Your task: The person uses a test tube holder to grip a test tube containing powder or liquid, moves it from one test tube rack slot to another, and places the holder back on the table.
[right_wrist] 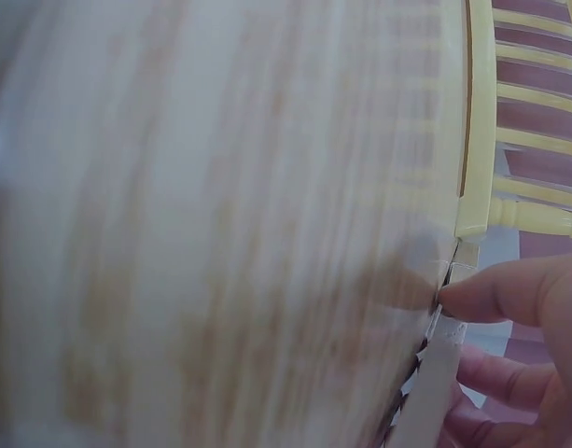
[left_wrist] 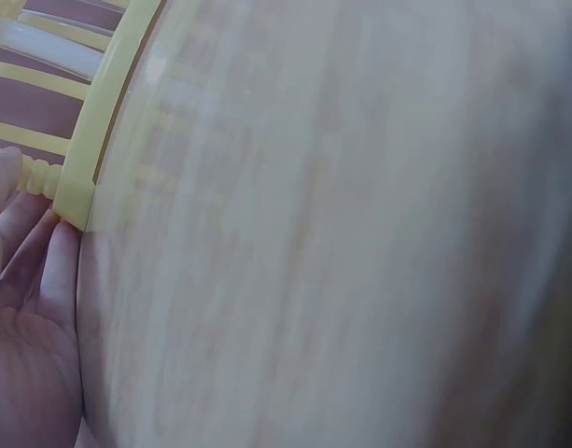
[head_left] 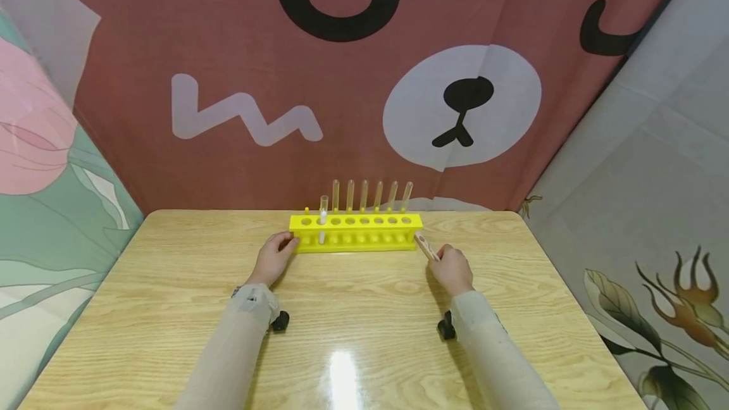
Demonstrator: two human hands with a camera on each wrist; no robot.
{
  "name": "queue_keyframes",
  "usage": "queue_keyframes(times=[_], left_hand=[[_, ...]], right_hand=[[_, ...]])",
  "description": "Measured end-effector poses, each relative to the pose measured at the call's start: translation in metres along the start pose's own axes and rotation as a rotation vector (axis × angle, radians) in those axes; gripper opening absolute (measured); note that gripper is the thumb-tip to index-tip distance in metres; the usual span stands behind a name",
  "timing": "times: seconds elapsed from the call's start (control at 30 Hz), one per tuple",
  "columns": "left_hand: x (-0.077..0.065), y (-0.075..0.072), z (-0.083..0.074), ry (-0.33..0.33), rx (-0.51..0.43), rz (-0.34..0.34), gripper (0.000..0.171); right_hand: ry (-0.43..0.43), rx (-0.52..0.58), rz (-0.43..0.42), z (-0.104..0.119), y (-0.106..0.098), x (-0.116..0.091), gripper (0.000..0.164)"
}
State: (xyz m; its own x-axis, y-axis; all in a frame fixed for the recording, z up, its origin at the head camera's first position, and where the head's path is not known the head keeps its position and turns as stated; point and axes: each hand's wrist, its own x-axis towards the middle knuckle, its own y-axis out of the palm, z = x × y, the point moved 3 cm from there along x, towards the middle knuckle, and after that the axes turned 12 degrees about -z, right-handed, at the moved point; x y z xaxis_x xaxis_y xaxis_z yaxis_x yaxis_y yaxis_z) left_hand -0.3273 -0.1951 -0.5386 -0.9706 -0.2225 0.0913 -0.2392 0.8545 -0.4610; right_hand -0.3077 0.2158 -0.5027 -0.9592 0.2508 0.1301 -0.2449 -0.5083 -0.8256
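Observation:
A yellow test tube rack (head_left: 357,247) stands near the table's far edge. One upright test tube (head_left: 323,203) with something white in it sits in a hole near the rack's left end. Several clear test tubes (head_left: 364,195) stand along the back row. My left hand (head_left: 273,258) grips the rack's left end, with the thumb on the end post (left_wrist: 41,177) and the fingers by the base. In my right hand (head_left: 454,271), thumb and fingers pinch a wooden test tube clamp (head_left: 426,247). Its far end is beside the rack's right end; whether they touch, I cannot tell.
The wood-grain table (head_left: 353,309) stretches before both forearms. A curtain with a bear print (head_left: 239,169) hangs right behind the rack. Patterned fabric walls (head_left: 643,163) stand at either side. A small black device (head_left: 447,326) is at each wrist.

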Motion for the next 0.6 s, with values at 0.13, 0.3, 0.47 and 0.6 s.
queue_keyframes(times=[0.13,0.3,0.47,0.6], left_hand=[[0.0007,0.0002,-0.0002,-0.004,-0.004,0.001,0.049],[0.0003,-0.0004,-0.0022,-0.009,-0.005,0.002,0.048],[-0.0003,-0.0008,-0.0025,-0.006,-0.001,-0.001,0.047],[0.0002,-0.0003,-0.0016,0.004,-0.006,-0.005,0.046]], right_hand=[[0.0,-0.013,-0.003,-0.001,0.0012,0.0,0.013],[-0.013,-0.014,-0.015,-0.002,0.0003,0.0004,0.013],[-0.024,-0.019,-0.007,-0.0017,-0.0003,0.0009,0.015],[-0.022,-0.021,0.004,-0.0022,-0.001,0.0025,0.015]])
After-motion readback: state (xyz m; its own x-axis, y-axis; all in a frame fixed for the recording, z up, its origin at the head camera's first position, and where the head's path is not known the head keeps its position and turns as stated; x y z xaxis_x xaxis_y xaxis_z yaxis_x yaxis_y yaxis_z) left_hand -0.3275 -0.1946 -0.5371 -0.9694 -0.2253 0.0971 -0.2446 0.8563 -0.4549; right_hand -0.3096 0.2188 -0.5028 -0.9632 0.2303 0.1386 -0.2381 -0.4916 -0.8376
